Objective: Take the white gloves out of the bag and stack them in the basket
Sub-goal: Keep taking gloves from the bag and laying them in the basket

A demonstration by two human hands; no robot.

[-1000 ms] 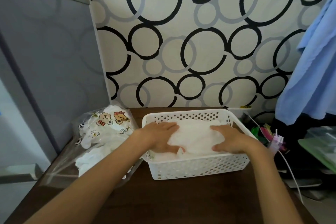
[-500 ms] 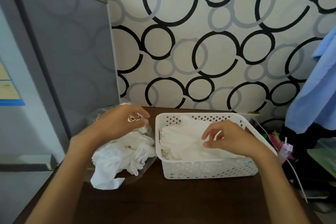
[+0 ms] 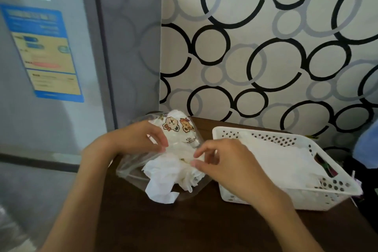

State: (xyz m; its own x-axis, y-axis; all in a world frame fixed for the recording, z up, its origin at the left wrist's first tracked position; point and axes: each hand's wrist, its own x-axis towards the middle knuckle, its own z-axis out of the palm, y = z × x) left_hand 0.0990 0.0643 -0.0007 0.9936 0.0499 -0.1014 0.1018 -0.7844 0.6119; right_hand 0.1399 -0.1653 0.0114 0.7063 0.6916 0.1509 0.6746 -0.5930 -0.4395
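A clear plastic bag [image 3: 180, 129] printed with cartoon bears lies on the dark wooden table [image 3: 184, 227], left of a white perforated basket [image 3: 319, 196]. Crumpled white gloves [image 3: 163, 178] spill from the bag's mouth toward me. White gloves [image 3: 282, 161] lie flat in a stack inside the basket. My left hand [image 3: 139, 139] rests on the bag's upper left, fingers pinched on the plastic. My right hand [image 3: 223, 159] hovers over the bag's right side, thumb and fingers curled at the gloves; whether it grips one is unclear.
A grey fridge [image 3: 61, 67] with a blue and yellow label stands against the table's left edge. A wall with black and grey circles is behind. Blue cloth [image 3: 368, 145] hangs at the far right beyond the basket.
Both hands left the basket and moved left to the bag. The left hand came down onto the bag, the right hand followed over the spilled gloves. The view turned left.
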